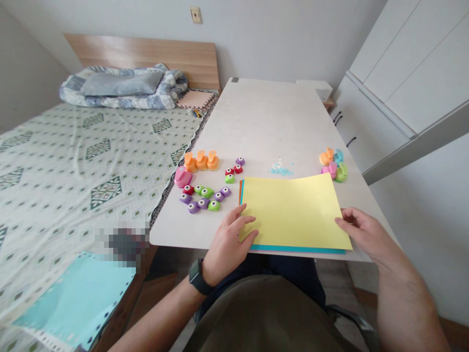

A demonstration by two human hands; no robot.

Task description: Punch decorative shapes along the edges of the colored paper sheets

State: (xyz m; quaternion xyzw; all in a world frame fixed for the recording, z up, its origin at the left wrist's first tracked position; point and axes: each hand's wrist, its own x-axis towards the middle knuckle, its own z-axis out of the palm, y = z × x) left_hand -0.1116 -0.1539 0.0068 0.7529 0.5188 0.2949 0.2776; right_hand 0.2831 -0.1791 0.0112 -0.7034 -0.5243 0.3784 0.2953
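Observation:
A yellow sheet of paper lies near the table's front edge. Blue paper shows beneath it along the front, and an orange sliver peeks out at the left. My left hand rests on the sheet's left side with its fingers spread. At the right edge, my right hand pinches the yellow sheet between thumb and fingers. Several small craft punches in purple, green and red stand to the left, beside three orange punches and a larger pink punch.
More coloured punches are grouped at the right table edge. Tiny blue and white paper bits lie behind the sheet on the white table. A bed adjoins on the left, with a punched light-blue sheet on it.

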